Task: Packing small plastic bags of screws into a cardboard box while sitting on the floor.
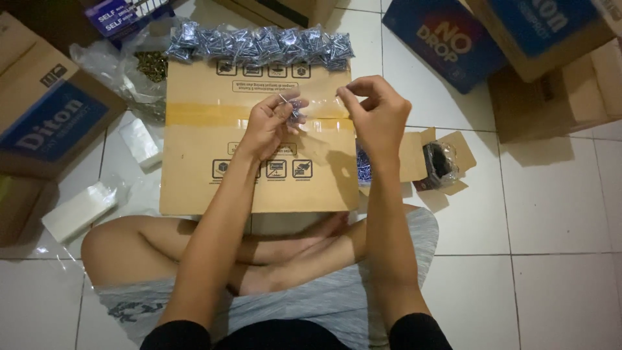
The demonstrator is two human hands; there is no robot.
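My left hand [269, 123] is closed around a small clear plastic bag [304, 116] with a few silver screws in it, held above a flat brown cardboard box [194, 149]. My right hand [376, 113] pinches the bag's other edge between thumb and forefinger. Along the far edge of the cardboard box lies a row of several filled screw packets [259, 44]. I sit cross-legged on the floor behind the box.
A small open carton [437, 162] holding dark screws sits right of the box, with loose silver screws [364, 165] beside it. Stacks of clear bags [78, 210] lie at the left, a bag of brass screws [152, 65] farther back. Cardboard boxes [45, 116] ring the white tiled floor.
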